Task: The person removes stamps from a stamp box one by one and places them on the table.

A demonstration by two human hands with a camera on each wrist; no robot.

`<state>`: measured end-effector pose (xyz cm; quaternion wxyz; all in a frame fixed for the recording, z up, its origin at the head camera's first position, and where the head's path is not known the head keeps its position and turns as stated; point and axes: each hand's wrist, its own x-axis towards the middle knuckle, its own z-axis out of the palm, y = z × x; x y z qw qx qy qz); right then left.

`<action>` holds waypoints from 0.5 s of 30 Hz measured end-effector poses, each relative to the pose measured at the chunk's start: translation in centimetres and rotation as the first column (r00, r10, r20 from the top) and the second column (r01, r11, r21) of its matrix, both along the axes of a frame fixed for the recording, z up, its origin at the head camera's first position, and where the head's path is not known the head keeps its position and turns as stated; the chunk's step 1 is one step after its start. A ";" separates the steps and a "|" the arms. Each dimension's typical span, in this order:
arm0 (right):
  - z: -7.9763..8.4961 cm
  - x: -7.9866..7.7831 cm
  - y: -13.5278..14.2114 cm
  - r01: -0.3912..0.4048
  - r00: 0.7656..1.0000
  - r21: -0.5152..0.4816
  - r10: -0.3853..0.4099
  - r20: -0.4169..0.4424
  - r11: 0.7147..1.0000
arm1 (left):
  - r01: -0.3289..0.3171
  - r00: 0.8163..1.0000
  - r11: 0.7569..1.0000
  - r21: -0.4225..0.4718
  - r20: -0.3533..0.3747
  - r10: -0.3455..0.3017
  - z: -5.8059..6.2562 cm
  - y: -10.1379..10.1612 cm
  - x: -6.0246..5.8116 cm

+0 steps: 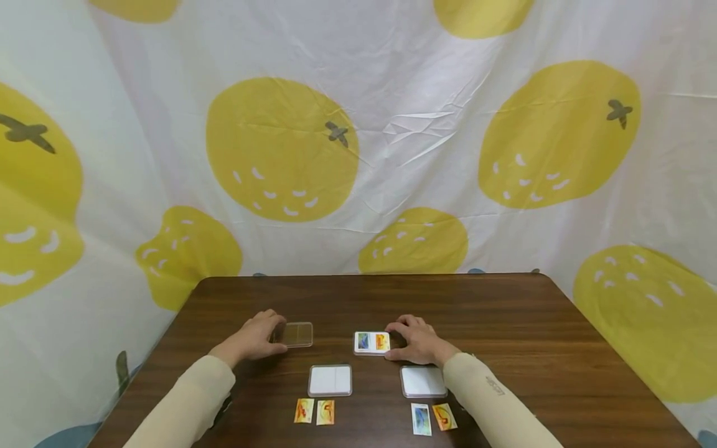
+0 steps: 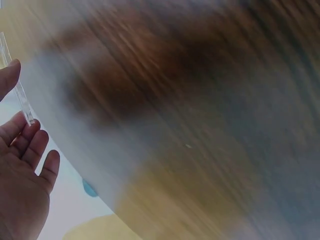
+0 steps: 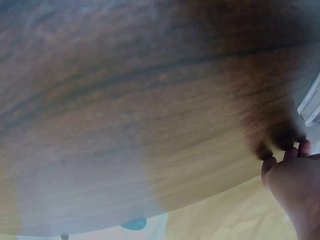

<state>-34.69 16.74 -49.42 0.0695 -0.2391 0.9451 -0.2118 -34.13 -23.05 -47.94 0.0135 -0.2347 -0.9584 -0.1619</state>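
My left hand (image 1: pixel 254 338) holds a clear, shallow plastic case (image 1: pixel 299 335) by its left edge, near the back of the table. In the left wrist view, thumb and fingers pinch the thin edge of that clear case (image 2: pixel 21 95). To the right, my right hand (image 1: pixel 417 341) grips the right edge of a white case (image 1: pixel 372 351) between thumb and index finger. Two small picture cards, a blue-green card (image 1: pixel 363 340) and an orange card (image 1: pixel 383 341), lie side by side on it. The right wrist view catches only a corner of a clear-edged case (image 3: pixel 311 107) beside the right hand's fingers.
Nearer me lie two white cases with clear rims, a left case (image 1: pixel 330 380) and a right case (image 1: pixel 424 381). Below the left one are two orange cards (image 1: pixel 325 412); below the right, a blue card (image 1: pixel 421 420) and an orange card (image 1: pixel 445 417). A fruit-patterned curtain (image 1: pixel 392 155) hangs behind the table.
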 end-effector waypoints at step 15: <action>0.0 -0.1 -0.1 0.019 1.000 0.011 -0.019 0.010 1.000 | -0.044 0.998 0.999 0.008 0.055 0.044 -0.3 -1.8 0.7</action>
